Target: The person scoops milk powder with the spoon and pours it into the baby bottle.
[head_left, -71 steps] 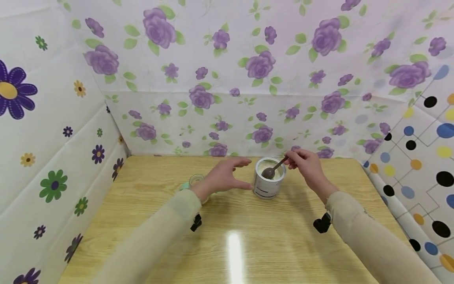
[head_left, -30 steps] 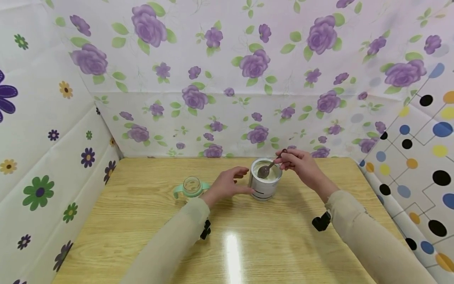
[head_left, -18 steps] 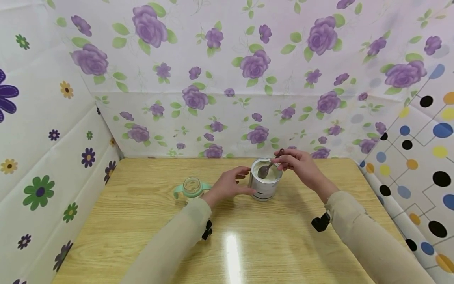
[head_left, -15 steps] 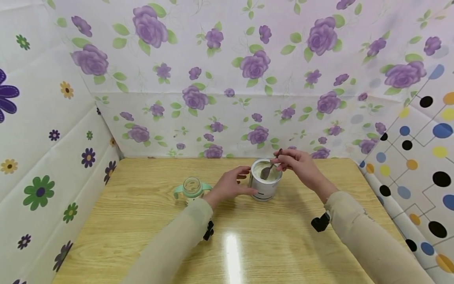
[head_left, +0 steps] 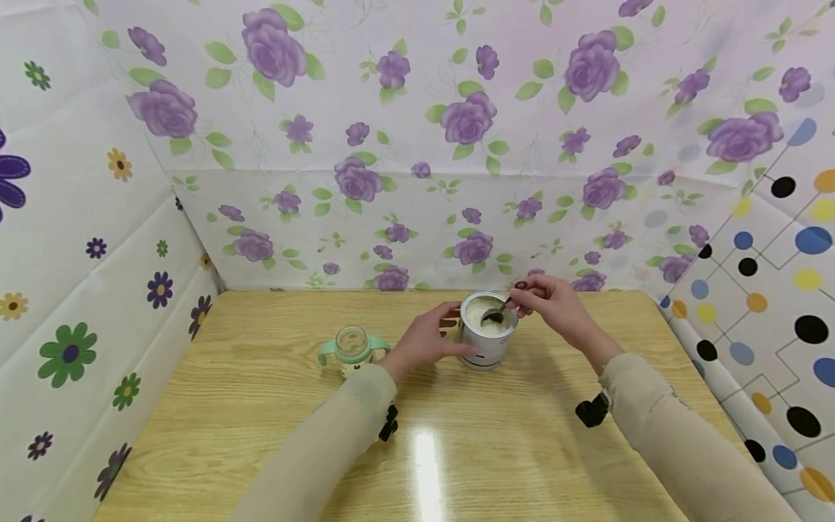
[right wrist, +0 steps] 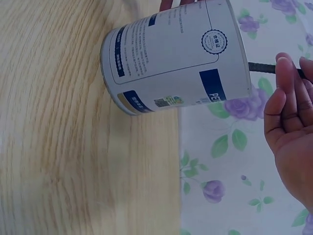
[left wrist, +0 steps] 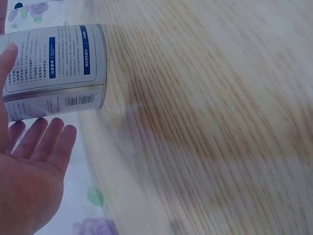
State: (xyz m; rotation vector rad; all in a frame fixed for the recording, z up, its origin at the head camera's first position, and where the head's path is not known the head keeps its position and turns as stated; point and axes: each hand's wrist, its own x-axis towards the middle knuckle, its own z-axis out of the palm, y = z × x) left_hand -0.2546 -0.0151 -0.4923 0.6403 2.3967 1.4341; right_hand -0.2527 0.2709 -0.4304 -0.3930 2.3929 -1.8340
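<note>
A silver tin (head_left: 488, 337) with a blue-and-white label stands open on the wooden table (head_left: 274, 406), with white powder inside. My right hand (head_left: 524, 295) pinches the dark handle of a spoon (head_left: 497, 315), whose bowl dips into the powder. The right wrist view shows the tin (right wrist: 176, 54), the spoon handle (right wrist: 261, 67) and my right hand (right wrist: 288, 98) beside the rim. My left hand (head_left: 438, 335) is cupped at the tin's left side. In the left wrist view its thumb (left wrist: 9, 58) touches the tin (left wrist: 54, 68), while the straight fingers (left wrist: 49, 142) stay apart from it.
A small glass baby bottle (head_left: 352, 346) with mint-green handles and no lid stands left of my left hand. Flowered sheets wall the table at the back (head_left: 417, 217) and left, and a dotted sheet (head_left: 770, 290) on the right.
The spoon's bowl has gone down from above the rim into the powder. My left hand has drawn in against the tin's side.
</note>
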